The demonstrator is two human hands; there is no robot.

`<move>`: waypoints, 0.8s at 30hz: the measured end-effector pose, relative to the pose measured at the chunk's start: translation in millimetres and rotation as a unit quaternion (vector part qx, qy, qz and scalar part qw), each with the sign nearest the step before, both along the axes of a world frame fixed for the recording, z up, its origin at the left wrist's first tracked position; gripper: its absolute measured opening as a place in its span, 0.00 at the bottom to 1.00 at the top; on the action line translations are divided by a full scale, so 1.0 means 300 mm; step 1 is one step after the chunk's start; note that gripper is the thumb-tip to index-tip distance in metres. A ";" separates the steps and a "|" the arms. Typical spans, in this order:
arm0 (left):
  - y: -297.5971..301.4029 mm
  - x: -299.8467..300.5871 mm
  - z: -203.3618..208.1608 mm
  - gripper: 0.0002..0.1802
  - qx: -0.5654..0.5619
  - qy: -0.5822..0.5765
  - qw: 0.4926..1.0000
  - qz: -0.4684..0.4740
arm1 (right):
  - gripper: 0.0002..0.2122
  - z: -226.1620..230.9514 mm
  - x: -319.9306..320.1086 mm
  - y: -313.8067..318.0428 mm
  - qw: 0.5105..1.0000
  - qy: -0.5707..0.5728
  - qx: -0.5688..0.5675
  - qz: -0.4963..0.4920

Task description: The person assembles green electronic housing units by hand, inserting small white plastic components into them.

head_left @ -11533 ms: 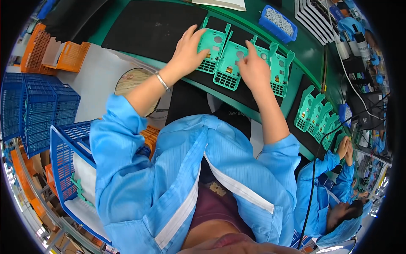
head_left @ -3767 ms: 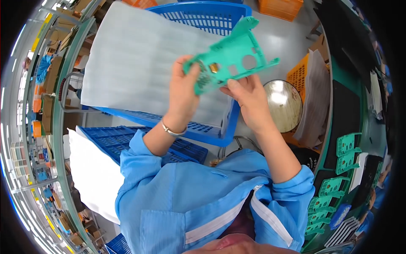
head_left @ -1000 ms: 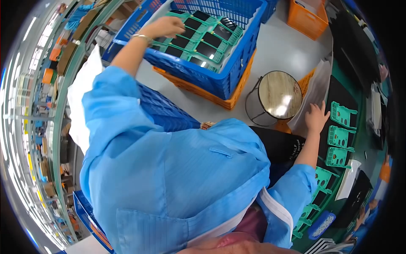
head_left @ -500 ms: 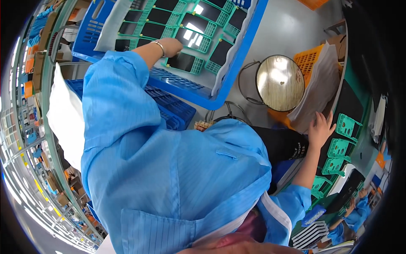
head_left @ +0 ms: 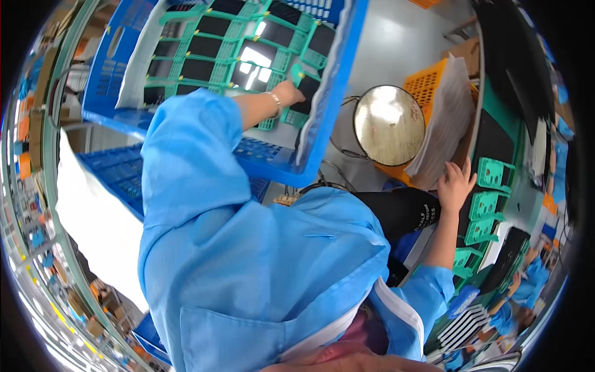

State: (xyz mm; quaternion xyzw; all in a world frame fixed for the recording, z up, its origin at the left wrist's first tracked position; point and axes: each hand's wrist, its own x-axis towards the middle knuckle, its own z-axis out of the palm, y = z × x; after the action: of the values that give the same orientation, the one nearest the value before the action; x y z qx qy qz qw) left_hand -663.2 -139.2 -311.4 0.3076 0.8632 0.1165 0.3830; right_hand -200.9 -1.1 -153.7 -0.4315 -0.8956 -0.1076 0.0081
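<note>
My left hand (head_left: 289,94) reaches into a large blue crate (head_left: 248,162), its fingers curled at the edge of a green plastic frame (head_left: 299,75) with a dark panel. That frame lies at the right end of its row; the fingertips are partly hidden. Several similar green-framed panels (head_left: 206,46), some glossy, lie in rows on white foam lining. Well to the right, my right hand (head_left: 457,188) is open with fingers spread at the workbench edge, holding nothing. Beside it on the dark mat stands a row of empty green frames (head_left: 491,173).
A round stool (head_left: 390,126) stands between crate and bench, close to an orange crate (head_left: 426,85) with packing sheets (head_left: 443,124). Another blue crate (head_left: 114,177) sits lower at the left, near a white sheet (head_left: 93,229). At the lower right, a co-worker's blue sleeve (head_left: 530,282) shows.
My left hand has moved right across the crate, from beside one framed panel to the frame at the row's end. My right hand stays open by the bench. The whole view has shifted slightly.
</note>
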 end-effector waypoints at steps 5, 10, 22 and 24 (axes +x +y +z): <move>0.016 -0.173 0.201 0.14 0.132 -0.094 0.977 -0.135 | 0.13 0.031 -0.010 0.001 0.998 0.048 0.020 0.040; -0.017 -0.205 0.640 0.11 0.169 -0.249 0.951 -0.069 | 0.13 -0.039 0.037 0.027 0.995 0.090 -0.037 -0.013; 0.340 0.442 1.269 0.28 0.414 -0.067 0.852 -0.314 | 0.13 0.078 0.376 0.228 0.985 0.067 0.012 -0.156; 0.505 0.673 1.205 0.29 0.363 0.044 0.839 -0.403 | 0.14 0.102 0.401 0.219 0.984 0.070 -0.006 -0.163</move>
State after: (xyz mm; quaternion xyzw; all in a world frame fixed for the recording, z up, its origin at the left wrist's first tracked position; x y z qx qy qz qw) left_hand -461.3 12.3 49.9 0.7502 0.5746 0.2431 0.2188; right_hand -80.6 64.7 -123.0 -0.5782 -0.8112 -0.0718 0.0501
